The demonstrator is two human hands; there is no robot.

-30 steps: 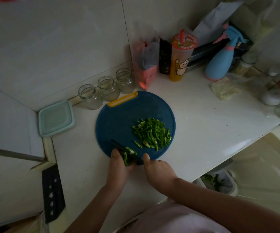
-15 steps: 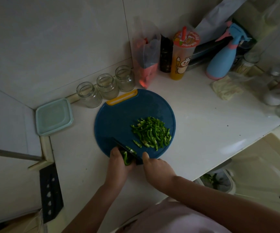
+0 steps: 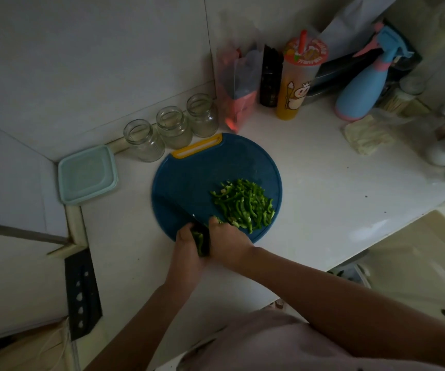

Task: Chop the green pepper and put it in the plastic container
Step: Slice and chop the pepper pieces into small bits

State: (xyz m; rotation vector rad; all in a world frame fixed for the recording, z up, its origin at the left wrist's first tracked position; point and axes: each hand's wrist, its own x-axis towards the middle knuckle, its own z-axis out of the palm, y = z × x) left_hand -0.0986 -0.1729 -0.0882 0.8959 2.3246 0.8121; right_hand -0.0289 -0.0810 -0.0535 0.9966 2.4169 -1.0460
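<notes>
Pepper (image 3: 201,243): we log the uncut piece at the near edge of the board (image 3: 202,178), between the two hands. The left hand (image 3: 188,246) holds it down, fingers curled over it. The right hand (image 3: 229,243) grips the knife (image 3: 190,216), fingers closed round a handle we cannot see. The dark blade runs from that hand out over the board, leftward and away from us, close against the piece. Cut strips (image 3: 245,204) sit heaped on the right half of the board, and the near end of the heap touches the right hand. The container (image 3: 86,174), lid on, stands in the tabletop (image 3: 323,196) corner, left of the board and apart from it. Three jars (image 3: 174,128) line the wall behind the board.
</notes>
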